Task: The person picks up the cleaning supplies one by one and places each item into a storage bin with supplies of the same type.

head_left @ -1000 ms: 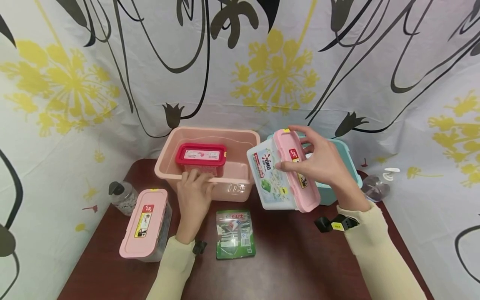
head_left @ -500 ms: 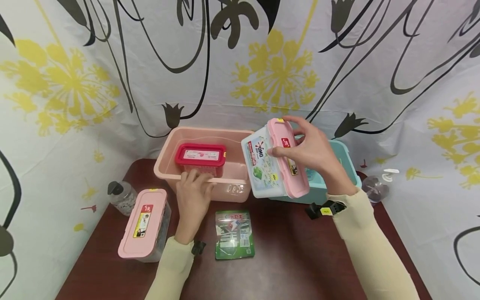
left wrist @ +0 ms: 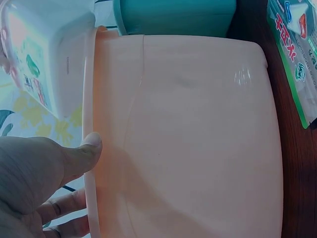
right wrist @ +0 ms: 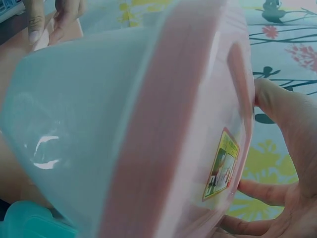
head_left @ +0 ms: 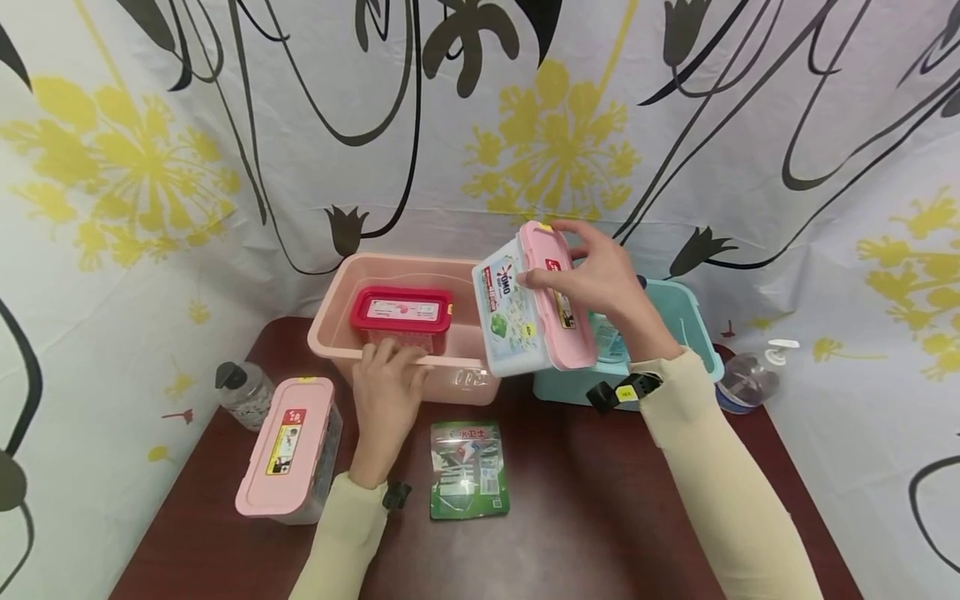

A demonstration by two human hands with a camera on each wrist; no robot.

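Observation:
My right hand (head_left: 592, 275) grips a pink-lidded OMO laundry box (head_left: 513, 312) by its lid end. The box is held tilted in the air, over the right end of the peach basin (head_left: 420, 367). My left hand (head_left: 386, 400) pinches the basin's near rim, thumb outside in the left wrist view and fingers on the inner side. Inside the basin, towards its left, sits a clear box with a red lid (head_left: 401, 310). The right wrist view shows the box's pale base and pink lid (right wrist: 198, 124) close up, with fingers curled at the lid's edge.
A teal basin (head_left: 693, 329) stands at the right, partly hidden, with items inside. Another pink-lidded box (head_left: 288, 450) and a black-capped bottle (head_left: 243, 396) stand at left. A green pouch (head_left: 469, 471) lies in front; a pump bottle (head_left: 750, 379) stands far right.
My right hand has carried the laundry box left and upward, away from the teal basin to above the peach basin's right end. The left hand has stayed on the rim.

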